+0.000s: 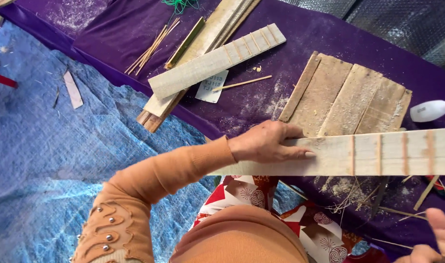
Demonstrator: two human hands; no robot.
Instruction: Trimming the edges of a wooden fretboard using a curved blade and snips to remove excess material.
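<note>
My left hand [268, 142] lies flat on a long pale wooden plank [368, 155], pressing it down across a purple cloth [290, 92]. The plank has several narrow slots cut across its right half. Just behind it rests a rough panel of joined boards [346, 97], dusted with sawdust. Only part of my right hand [434, 241] shows at the lower right corner, thumb up, fingers apart, with nothing in it. Thin bamboo slivers [417, 195] lie under the plank near that hand.
A second slotted plank [215, 61] rests on stacked boards [198, 53] at the top centre, with thin sticks [152, 46] and a paper slip [212, 86] beside it. A white tool handle [432, 109] lies at right. Blue tarp [52, 146] covers the left.
</note>
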